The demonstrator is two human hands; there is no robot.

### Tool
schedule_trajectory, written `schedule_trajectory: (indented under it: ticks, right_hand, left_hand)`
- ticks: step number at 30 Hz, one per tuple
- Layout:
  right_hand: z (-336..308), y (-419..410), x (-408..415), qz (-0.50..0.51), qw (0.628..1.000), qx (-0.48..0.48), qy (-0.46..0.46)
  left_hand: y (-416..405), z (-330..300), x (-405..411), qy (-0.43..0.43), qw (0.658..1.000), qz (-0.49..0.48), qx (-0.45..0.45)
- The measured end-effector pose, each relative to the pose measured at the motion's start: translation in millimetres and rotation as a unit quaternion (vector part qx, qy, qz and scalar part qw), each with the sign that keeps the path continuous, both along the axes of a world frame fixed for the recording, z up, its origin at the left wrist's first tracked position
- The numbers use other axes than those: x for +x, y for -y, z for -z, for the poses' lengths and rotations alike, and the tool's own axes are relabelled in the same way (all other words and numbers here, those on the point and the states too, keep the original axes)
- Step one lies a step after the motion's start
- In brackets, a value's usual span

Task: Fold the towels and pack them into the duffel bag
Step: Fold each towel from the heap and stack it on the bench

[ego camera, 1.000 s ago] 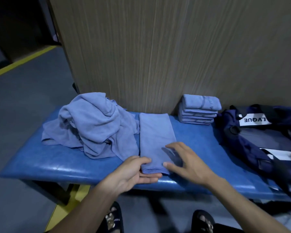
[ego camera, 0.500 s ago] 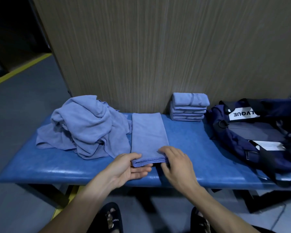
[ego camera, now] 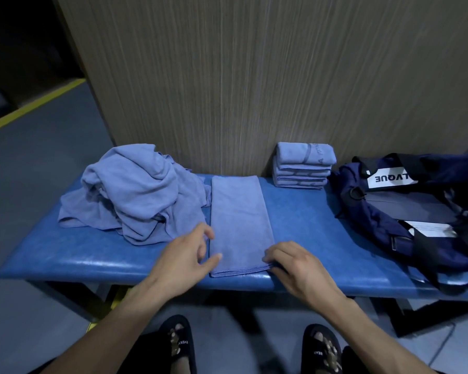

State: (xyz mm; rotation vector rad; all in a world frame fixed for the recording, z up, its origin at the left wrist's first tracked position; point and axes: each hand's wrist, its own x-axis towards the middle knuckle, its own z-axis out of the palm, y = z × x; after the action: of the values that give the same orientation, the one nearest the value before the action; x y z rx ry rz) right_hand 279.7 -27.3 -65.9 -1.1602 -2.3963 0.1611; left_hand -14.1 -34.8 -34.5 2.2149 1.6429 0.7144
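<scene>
A blue towel folded into a long strip [ego camera: 239, 220] lies flat across the blue bench [ego camera: 308, 222], running from the wall to the front edge. My right hand [ego camera: 292, 263] has curled fingers on the strip's near right corner and pinches it. My left hand [ego camera: 187, 255] hovers at the strip's near left edge with fingers loosely spread and nothing in it. A heap of unfolded blue towels [ego camera: 141, 190] sits to the left. Against the wall stands a stack of folded towels [ego camera: 303, 168]. The navy duffel bag [ego camera: 376, 220] lies on the bench's right end.
A wood-grain panel [ego camera: 254, 76] rises directly behind the bench. My sandalled feet [ego camera: 179, 344] stand on the grey floor below the front edge. A yellow floor line [ego camera: 33, 106] runs at the far left.
The left hand has let go of the towel's near end and lifted away to the left. The near end now lies flat, with the right hand still at its corner.
</scene>
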Motion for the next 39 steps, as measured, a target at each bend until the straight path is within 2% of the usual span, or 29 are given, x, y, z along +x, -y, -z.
schedule_trajectory:
  ticks: [1, 3, 6, 11, 16, 20, 23, 27, 30, 35, 39]
  right_hand:
    - [-3, 1, -1, 0.006, 1.0, -0.018, -0.01]
    - [-6, 1, -2, 0.009, 0.999, -0.036, -0.021]
    - [-8, 2, -1, 0.002, 0.999, -0.043, -0.033]
    - [-15, 3, 3, 0.009, 0.993, -0.066, -0.1]
    - [-14, 5, 7, -0.013, 0.988, -0.102, -0.116]
    - [-9, 5, 14, -0.018, 0.997, -0.059, -0.045]
    - [-1, 4, 16, -0.039, 0.997, -0.065, -0.005]
    - [2, 1, 16, -0.014, 0.995, -0.079, -0.065]
    - [-8, 2, 17, 0.004, 0.983, -0.133, -0.129]
    - [-20, -4, 8, 0.061, 0.953, -0.231, -0.185]
    - [-24, -13, -2, 0.12, 0.917, -0.302, -0.232]
  left_hand:
    - [1, -1, 3, -0.014, 0.997, 0.06, 0.04]
    - [1, 4, 11, -0.067, 0.987, 0.138, 0.044]
    - [-1, 20, 16, -0.155, 0.974, 0.157, 0.047]
    - [1, 25, 14, -0.168, 0.968, 0.163, 0.09]
    - [5, 39, 14, -0.101, 0.967, 0.171, 0.158]
    - [4, 41, 9, 0.005, 0.976, 0.168, 0.141]
    - [5, 41, 6, 0.028, 0.975, 0.178, 0.128]
    - [7, 40, 3, 0.037, 0.978, 0.171, 0.114]
    - [12, 32, 5, 0.1, 0.983, 0.145, 0.056]
    - [6, 24, 12, 0.171, 0.983, 0.042, -0.045]
    - [-8, 23, 17, 0.24, 0.965, 0.003, -0.102]
